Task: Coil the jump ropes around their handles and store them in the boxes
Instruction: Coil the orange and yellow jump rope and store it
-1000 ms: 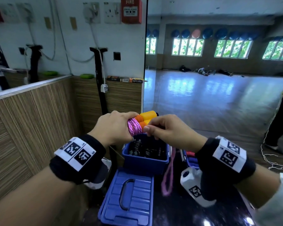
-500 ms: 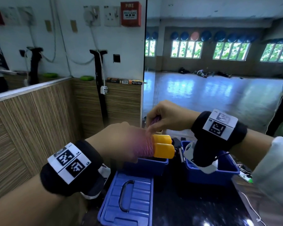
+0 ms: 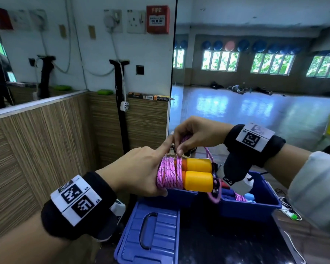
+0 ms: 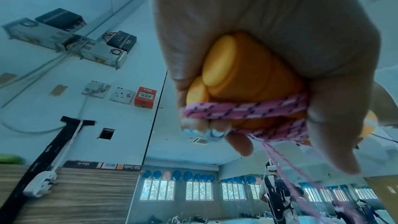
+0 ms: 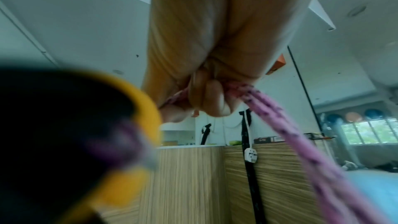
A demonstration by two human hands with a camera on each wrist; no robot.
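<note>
The left hand (image 3: pixel 141 168) is raised in front of the chest, fingers curled round the paired handles (image 3: pixel 197 174) with its forefinger stretched out along the top. The right hand (image 3: pixel 194 136) sits just above the handles, wrist bent downward, fingertips (image 5: pixel 213 101) pinching the rope (image 3: pixel 170 174). Both forearms reach forward, each wrist wearing a black band.

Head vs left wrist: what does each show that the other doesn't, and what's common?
Head only: the right hand pinching the pink rope above the coil, two blue boxes, a blue lid.

Left wrist only: the butt ends of the yellow handles inside the grip, fingertips curled over rope turns.

Both: the left hand gripping the paired handles with rope wound round them, a loose strand trailing off, and the red fire alarm.
</note>
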